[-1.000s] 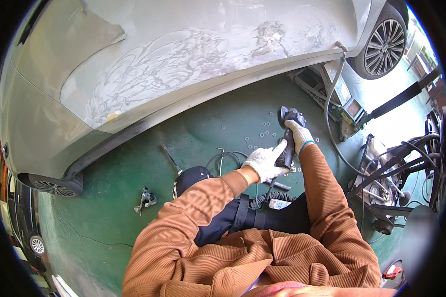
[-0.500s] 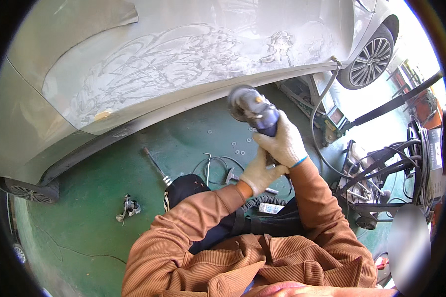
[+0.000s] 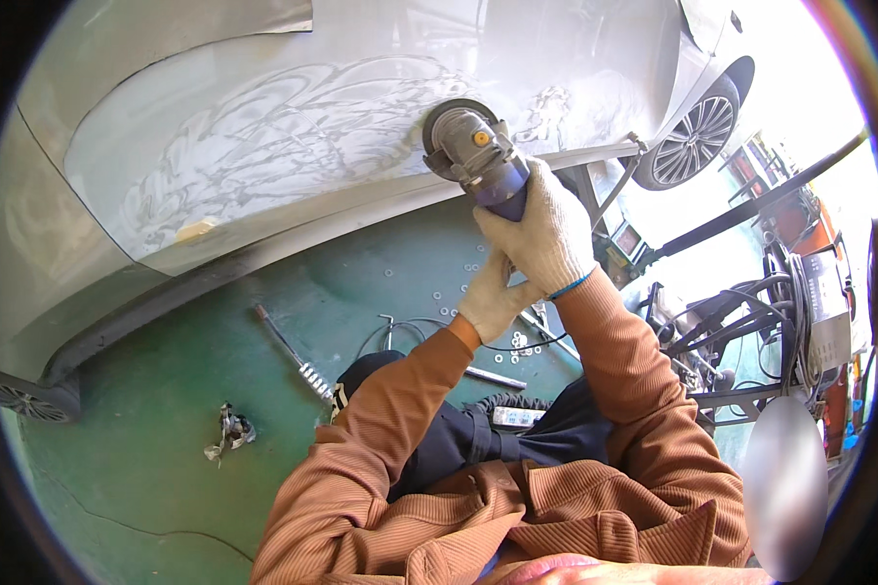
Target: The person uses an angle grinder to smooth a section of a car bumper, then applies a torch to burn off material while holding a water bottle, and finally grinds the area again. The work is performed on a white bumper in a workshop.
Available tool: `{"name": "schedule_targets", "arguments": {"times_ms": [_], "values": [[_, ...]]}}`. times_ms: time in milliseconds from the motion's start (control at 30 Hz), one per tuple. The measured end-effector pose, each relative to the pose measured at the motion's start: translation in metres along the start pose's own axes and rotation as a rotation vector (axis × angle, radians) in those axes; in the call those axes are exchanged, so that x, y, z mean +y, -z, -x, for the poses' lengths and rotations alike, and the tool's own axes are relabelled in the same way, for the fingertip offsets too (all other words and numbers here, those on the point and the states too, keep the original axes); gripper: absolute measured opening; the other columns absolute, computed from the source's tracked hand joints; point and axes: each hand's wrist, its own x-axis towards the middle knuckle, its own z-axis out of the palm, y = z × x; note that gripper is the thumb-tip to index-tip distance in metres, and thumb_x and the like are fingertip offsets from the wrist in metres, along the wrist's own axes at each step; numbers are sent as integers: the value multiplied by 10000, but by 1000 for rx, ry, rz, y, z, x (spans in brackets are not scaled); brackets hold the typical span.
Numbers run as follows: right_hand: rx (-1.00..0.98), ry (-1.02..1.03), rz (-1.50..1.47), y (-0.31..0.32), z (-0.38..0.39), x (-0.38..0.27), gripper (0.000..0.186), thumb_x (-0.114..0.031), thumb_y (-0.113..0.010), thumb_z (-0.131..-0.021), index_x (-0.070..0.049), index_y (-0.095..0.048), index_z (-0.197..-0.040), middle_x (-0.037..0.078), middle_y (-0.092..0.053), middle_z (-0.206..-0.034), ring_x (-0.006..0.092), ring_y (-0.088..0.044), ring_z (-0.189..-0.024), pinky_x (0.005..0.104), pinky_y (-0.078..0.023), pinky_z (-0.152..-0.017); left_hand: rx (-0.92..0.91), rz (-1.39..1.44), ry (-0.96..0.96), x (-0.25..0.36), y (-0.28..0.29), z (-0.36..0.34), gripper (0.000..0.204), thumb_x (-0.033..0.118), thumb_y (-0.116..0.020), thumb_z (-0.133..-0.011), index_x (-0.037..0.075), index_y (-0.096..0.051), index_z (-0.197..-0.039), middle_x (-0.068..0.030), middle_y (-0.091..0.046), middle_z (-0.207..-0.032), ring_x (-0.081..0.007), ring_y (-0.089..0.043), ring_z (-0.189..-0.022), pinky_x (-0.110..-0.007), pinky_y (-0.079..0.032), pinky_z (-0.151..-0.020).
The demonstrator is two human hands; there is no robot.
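Observation:
An angle grinder [image 3: 495, 175] with a round dark disc is held up against or just in front of the car's lower door panel [image 3: 293, 127]; whether the disc touches cannot be made out. My right hand [image 3: 548, 234], in a white knit glove, wraps the grinder's blue-and-grey body. Lower down, my gloved left hand [image 3: 495, 300] is closed round its rear end, which the glove mostly hides. Swirled sanding marks cover the pale silver panel, with a small yellowish patch [image 3: 196, 230] near its lower left.
On the green floor lie a slide-hammer-like rod [image 3: 293, 351], several metal washers [image 3: 522, 346], a cable and crumpled scrap [image 3: 229, 432]. A hose clamps onto the sill near the wheel [image 3: 695, 136]. To the right stands a cart with a cabled machine [image 3: 824, 312].
Both hands have raised the grinder up and slightly left, from over the floor and sill to the door panel. The view has shifted a little too.

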Motion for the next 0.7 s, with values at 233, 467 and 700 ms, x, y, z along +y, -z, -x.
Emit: {"name": "schedule_targets", "arguments": {"times_ms": [233, 467, 700], "values": [[-72, 56, 47, -6, 14, 16, 640, -356, -866, -825, 3, -618, -1293, 260, -740, -1090, 436, -753, -992, 471, -605, -864, -21, -97, 92, -9, -6, 12, 1095, 546, -908, -862, -34, -363, -1616, -187, -550, -1567, -279, -517, -1477, -419, -394, -1245], [2, 22, -20, -10, 11, 24, 595, -408, -847, -831, -1, -626, -1205, 259, -749, -1059, 432, -759, -998, 488, -606, -878, 7, -12, 22, -3, -8, 6, 1057, 485, -918, -867, -38, -373, -1607, -178, -555, -1557, -276, -516, -1470, -421, -390, -1246], [17, -2, -226, 2, -11, 7, 627, -426, -839, -836, 3, -597, -1223, 265, -732, -1060, 457, -732, -1005, 488, -588, -893, 93, -69, -104, 27, 3, -17, 987, 372, -927, -869, 1, -387, -1607, -140, -578, -1521, -252, -547, -1430, -391, -406, -1229]]}}
